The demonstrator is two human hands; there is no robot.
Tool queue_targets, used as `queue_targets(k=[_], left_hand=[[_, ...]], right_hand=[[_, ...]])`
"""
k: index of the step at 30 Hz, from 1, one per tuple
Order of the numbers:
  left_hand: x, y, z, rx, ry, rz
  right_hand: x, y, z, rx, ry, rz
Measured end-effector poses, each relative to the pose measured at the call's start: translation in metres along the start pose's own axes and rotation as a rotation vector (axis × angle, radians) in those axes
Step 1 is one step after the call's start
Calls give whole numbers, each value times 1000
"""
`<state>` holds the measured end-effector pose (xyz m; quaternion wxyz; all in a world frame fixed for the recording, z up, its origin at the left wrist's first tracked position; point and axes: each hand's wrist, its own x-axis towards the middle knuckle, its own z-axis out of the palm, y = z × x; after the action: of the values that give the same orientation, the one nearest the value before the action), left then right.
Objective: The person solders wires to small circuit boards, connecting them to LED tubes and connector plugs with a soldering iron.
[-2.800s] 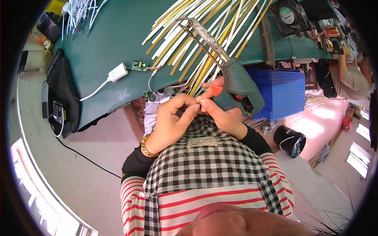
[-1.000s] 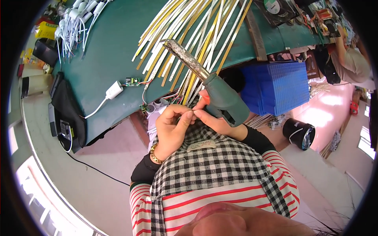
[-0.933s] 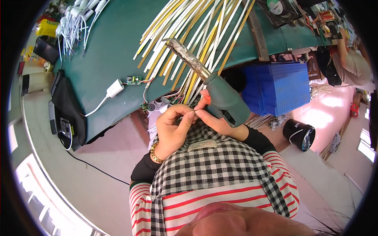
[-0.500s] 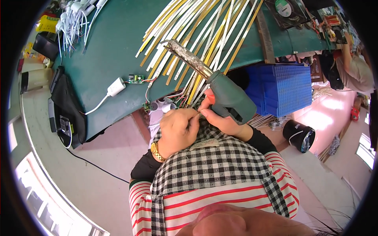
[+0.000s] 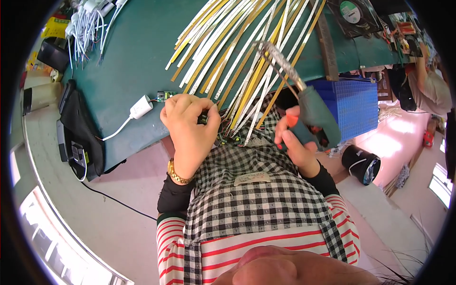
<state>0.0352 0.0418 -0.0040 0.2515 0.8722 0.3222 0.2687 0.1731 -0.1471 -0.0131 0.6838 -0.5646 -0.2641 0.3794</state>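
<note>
My right hand (image 5: 300, 151) grips a dark green soldering gun (image 5: 320, 111) with an orange-red trigger, its worn metal barrel slanting up over the strips. My left hand (image 5: 187, 126), wearing a gold watch, is at the table's near edge. Its fingers are curled together, and what they pinch is mostly hidden. Beside its knuckles lies a small green circuit board (image 5: 165, 95), joined by short wires to a white lamp cap (image 5: 141, 107) with a white cord. Long white and yellow LED strips (image 5: 237, 52) fan across the green table (image 5: 128, 61), their wired near ends hanging by my checked apron (image 5: 256, 204).
Bundled white corded lamp caps (image 5: 89, 28) lie at the far left. A black pouch (image 5: 83, 128) sits at the left edge. Blue crates (image 5: 354, 107) and a black bucket (image 5: 361, 164) stand at right. Another person (image 5: 427, 88) is at the far right.
My hands have parted. The left has moved up and left to the table edge; the right has swung right with the soldering gun. Some strip ends have shifted.
</note>
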Motion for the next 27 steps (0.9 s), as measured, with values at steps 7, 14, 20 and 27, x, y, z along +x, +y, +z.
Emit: queue_targets(k=[7, 14, 20, 27], left_hand=[[2, -1, 1, 28, -28, -65], [3, 0, 4, 81, -1, -54], [2, -1, 4, 42, -3, -81], [3, 1, 5, 71, -4, -82]], right_hand=[[-20, -5, -13, -576, -265, -201], [-32, 2, -28, -308, -290, 62], [-37, 27, -37, -341, -247, 44], [-25, 21, -32, -573, -347, -9]])
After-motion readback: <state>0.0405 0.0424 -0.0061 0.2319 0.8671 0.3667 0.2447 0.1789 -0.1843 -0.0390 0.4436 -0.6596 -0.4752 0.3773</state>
